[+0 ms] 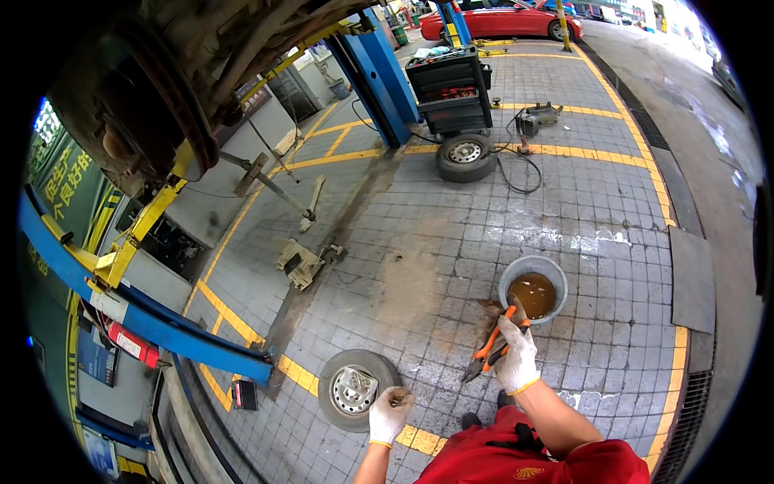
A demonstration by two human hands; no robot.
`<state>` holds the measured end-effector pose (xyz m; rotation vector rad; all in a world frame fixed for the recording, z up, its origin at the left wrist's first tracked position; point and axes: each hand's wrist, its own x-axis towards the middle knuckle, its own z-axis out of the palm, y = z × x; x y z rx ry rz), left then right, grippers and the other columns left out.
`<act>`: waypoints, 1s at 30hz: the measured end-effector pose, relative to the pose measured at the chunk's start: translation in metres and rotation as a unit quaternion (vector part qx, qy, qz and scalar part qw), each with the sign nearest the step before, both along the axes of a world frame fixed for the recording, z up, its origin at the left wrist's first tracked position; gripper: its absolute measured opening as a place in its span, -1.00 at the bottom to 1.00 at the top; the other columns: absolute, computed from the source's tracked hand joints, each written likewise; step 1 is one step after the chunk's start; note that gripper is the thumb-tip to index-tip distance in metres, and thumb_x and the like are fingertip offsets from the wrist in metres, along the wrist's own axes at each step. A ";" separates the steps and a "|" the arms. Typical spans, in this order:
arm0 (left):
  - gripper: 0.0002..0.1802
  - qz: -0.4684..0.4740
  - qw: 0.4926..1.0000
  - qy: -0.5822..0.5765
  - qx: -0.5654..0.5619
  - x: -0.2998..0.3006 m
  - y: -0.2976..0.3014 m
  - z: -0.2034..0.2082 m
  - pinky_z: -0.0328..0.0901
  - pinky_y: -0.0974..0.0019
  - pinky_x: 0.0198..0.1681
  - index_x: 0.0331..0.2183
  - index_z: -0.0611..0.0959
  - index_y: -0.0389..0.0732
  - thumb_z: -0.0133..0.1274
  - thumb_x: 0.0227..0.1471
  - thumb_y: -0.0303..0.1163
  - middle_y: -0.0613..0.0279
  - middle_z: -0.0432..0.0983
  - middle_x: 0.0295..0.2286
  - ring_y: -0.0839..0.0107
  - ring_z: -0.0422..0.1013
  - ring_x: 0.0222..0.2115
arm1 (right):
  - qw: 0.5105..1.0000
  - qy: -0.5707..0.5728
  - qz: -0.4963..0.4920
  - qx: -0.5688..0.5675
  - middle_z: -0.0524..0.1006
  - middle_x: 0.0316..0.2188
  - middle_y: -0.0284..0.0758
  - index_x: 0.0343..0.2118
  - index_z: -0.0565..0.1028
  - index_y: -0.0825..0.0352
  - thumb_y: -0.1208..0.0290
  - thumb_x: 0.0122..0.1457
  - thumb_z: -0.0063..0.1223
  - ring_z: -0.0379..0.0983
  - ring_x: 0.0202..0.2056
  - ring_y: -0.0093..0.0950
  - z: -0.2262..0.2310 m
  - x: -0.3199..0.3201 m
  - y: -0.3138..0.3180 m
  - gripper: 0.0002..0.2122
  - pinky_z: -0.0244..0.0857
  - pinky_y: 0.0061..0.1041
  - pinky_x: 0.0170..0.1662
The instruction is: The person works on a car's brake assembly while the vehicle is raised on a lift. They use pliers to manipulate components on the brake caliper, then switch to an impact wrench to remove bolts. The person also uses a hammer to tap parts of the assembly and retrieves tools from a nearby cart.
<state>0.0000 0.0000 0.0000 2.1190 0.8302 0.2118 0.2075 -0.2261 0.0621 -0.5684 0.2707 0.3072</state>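
My right hand (518,355), in a white work glove, is closed around orange-handled pliers (484,352). Their dark end points down and left, and I cannot make out the exact type. A brownish, dirty flat piece (492,316) shows beside the handles; whether I hold it too is unclear. Just beyond this hand stands a grey bucket (505,282) with brown liquid in it. My left hand (390,415), also gloved, has its fingers curled, with dark grime or a small dark thing at the fingertips. It is beside a wheel (333,385) lying flat on the floor.
A raised car's underside with a brake disc (173,97) hangs at upper left on a blue lift arm (169,323). Loose parts (300,264) lie on the tiles. Farther off are a black tool cart (451,117), another wheel (466,159), a cable (538,179) and a red car (500,24).
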 end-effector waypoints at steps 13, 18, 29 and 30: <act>-0.68 0.102 0.965 0.034 0.241 0.021 0.075 0.112 0.49 0.21 -0.26 -0.30 0.80 -0.16 0.32 0.05 -0.11 0.02 0.70 -0.42 0.18 0.66 -0.39 | 0.983 -0.148 -0.012 0.113 0.56 -0.10 -0.28 0.27 0.28 0.25 0.45 0.34 0.03 0.53 -0.19 -0.41 0.098 0.071 -0.008 -0.55 0.51 -0.34 -0.11; -0.63 0.072 0.916 -0.188 0.348 0.053 0.057 0.311 0.41 0.45 -0.30 -0.03 0.70 -0.16 0.22 0.08 -0.50 0.19 0.69 -0.15 0.56 0.50 -0.39 | 0.950 -0.273 -0.008 0.150 0.51 0.02 -0.19 0.37 0.13 0.28 0.35 0.35 0.05 0.51 -0.02 -0.33 0.173 0.101 -0.004 -0.42 0.50 -0.20 0.04; -0.52 -0.067 0.701 -0.271 0.657 0.139 0.003 0.664 0.42 0.30 -0.02 0.02 0.66 -0.28 0.04 0.29 -0.10 0.06 0.68 -0.16 0.32 0.57 -0.21 | 0.856 -0.483 -0.028 0.181 0.65 -0.26 -0.22 0.05 0.50 0.43 0.28 0.34 0.08 0.61 -0.14 -0.36 0.380 0.125 0.018 -0.65 0.53 -0.36 -0.07; -0.51 -0.042 0.692 -0.205 0.690 0.142 -0.004 0.687 0.43 0.29 -0.06 0.02 0.66 -0.25 0.02 0.29 -0.07 0.08 0.68 -0.19 0.29 0.57 -0.26 | 0.862 -0.482 -0.049 0.148 0.63 -0.20 -0.27 0.04 0.51 0.36 0.20 0.41 -0.07 0.56 -0.12 -0.40 0.390 0.125 0.030 -0.66 0.45 -0.39 -0.01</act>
